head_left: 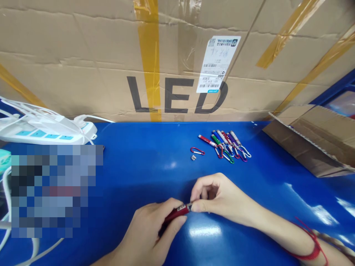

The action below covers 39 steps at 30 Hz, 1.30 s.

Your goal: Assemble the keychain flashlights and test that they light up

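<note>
Two hands, head view, lower centre of frame, both clamped on one item: red penlight, held above the tabletop. Left hand: thumb and fingers closed round the barrel. Right hand: thumb and forefinger pinching the silver end; red cord bracelet at that wrist.

Tabletop: blue, glossy; far edge running along the foot of a large carton marked LED, upright across the upper frame. Blue surface shows from the power strip, left, across to the group of assorted pocket lights, right of centre, and on between these lights and the box at far right.

Containers: one open cardboard box, right edge of frame, flaps raised, contents not discernible; the large carton's contents hidden.

Loose pieces, just left of the group: one red carabiner; one small metal part below it. Left of frame: pixelated patch, unreadable.
</note>
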Each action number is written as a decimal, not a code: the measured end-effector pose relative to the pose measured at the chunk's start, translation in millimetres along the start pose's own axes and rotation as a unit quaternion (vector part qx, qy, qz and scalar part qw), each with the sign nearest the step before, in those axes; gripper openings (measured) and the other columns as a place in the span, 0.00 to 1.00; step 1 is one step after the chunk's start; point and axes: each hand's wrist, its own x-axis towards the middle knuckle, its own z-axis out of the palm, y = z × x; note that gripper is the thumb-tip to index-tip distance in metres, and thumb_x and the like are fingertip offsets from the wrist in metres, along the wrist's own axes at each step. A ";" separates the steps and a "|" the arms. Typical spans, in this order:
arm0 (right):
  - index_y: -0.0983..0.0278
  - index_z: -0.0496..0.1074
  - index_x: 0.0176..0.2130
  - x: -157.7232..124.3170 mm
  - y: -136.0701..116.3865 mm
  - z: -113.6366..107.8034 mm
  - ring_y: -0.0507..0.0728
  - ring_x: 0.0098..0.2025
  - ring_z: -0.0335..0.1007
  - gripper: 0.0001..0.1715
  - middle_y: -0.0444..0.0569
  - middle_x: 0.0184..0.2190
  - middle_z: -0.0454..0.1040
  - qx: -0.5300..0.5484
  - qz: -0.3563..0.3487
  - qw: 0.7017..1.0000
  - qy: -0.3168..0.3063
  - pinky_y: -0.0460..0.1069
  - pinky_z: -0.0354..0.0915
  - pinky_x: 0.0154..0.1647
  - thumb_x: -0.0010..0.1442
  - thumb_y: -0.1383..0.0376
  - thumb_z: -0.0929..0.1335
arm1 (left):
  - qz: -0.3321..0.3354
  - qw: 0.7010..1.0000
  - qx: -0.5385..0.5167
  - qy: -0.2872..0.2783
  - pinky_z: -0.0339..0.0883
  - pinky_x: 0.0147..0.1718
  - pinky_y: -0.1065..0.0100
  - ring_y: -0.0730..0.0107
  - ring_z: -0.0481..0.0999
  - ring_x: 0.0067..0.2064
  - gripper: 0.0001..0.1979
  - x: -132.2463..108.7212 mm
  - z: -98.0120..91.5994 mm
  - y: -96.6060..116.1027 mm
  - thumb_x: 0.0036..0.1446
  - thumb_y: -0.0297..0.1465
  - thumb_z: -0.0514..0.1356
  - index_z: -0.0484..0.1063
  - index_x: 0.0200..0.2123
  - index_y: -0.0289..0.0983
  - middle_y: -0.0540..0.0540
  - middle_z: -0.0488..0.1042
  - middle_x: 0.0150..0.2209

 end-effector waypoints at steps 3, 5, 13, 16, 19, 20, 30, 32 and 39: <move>0.68 0.75 0.26 0.3 -1.9 -0.4 0.45 0.19 0.52 0.13 0.40 0.16 0.65 0.010 0.005 1.000 -0.005 0.41 0.49 0.18 0.43 0.61 0.76 | -0.002 1.000 0.003 -0.002 0.51 0.21 0.75 0.77 0.62 0.21 0.11 0.4 -0.7 1.8 0.64 0.33 0.49 0.68 0.33 0.38 0.55 0.65 0.20; 0.68 0.75 0.26 0.3 -3.3 -0.3 0.45 0.19 0.53 0.14 0.41 0.16 0.65 0.013 0.008 1.000 -0.007 0.41 0.49 0.19 0.43 0.60 0.76 | -0.004 1.000 -0.001 -0.003 0.50 0.20 0.75 0.77 0.61 0.20 0.12 0.8 -1.2 2.5 0.64 0.34 0.48 0.67 0.32 0.38 0.55 0.64 0.20; 0.68 0.75 0.27 -0.3 -4.5 1.7 0.44 0.19 0.52 0.12 0.40 0.16 0.65 0.035 -0.016 0.999 -0.018 0.39 0.52 0.20 0.45 0.62 0.76 | -0.019 0.999 -0.029 -0.022 0.50 0.21 0.75 0.77 0.61 0.22 0.13 0.0 -2.3 1.9 0.64 0.35 0.47 0.67 0.32 0.38 0.54 0.64 0.21; 0.68 0.75 0.27 0.0 -3.0 2.5 0.44 0.20 0.54 0.14 0.41 0.18 0.67 0.008 -0.026 1.000 0.002 0.40 0.52 0.20 0.44 0.60 0.76 | -0.074 0.996 -0.041 -0.040 0.51 0.23 0.75 0.76 0.63 0.23 0.15 0.8 -4.1 6.6 0.64 0.37 0.47 0.67 0.30 0.38 0.53 0.64 0.22; 0.68 0.75 0.27 0.2 -2.5 2.7 0.44 0.20 0.56 0.14 0.42 0.19 0.69 -0.012 -0.029 0.999 0.015 0.40 0.52 0.21 0.44 0.59 0.76 | -0.116 0.991 -0.050 -0.042 0.50 0.23 0.75 0.76 0.62 0.24 0.16 2.4 -6.1 13.2 0.63 0.39 0.47 0.67 0.30 0.37 0.53 0.64 0.22; 0.68 0.75 0.27 0.2 -2.6 2.5 0.45 0.20 0.56 0.15 0.42 0.19 0.70 -0.014 -0.030 0.999 0.015 0.40 0.53 0.21 0.44 0.59 0.76 | -0.120 0.991 -0.054 -0.039 0.50 0.23 0.74 0.76 0.62 0.24 0.16 2.7 -6.4 14.8 0.63 0.39 0.47 0.67 0.30 0.38 0.53 0.64 0.22; 0.66 0.76 0.31 0.3 -2.4 -1.8 0.45 0.23 0.61 0.16 0.44 0.29 0.73 -0.101 -0.109 0.987 0.057 0.41 0.58 0.24 0.44 0.59 0.76 | -0.135 0.984 -0.095 -0.068 0.51 0.23 0.76 0.76 0.58 0.24 0.19 3.9 -6.2 5.8 0.62 0.44 0.47 0.68 0.31 0.37 0.53 0.59 0.22; 0.66 0.75 0.32 0.7 -3.1 -3.3 0.45 0.24 0.62 0.16 0.44 0.30 0.73 -0.118 -0.122 0.983 0.067 0.41 0.59 0.24 0.45 0.59 0.76 | -0.150 0.980 -0.120 -0.059 0.49 0.22 0.75 0.76 0.55 0.23 0.20 4.7 -7.4 6.0 0.62 0.45 0.47 0.68 0.32 0.37 0.53 0.55 0.21; 0.64 0.69 0.50 12.2 6.2 -31.0 0.56 0.55 0.61 0.16 0.53 0.51 0.67 -0.393 -0.233 0.854 0.248 0.53 0.62 0.54 0.63 0.63 0.64 | -0.153 0.970 -0.176 -0.063 0.56 0.24 0.75 0.72 0.66 0.27 0.22 4.8 -7.9 -2.7 0.62 0.49 0.45 0.62 0.30 0.38 0.51 0.63 0.22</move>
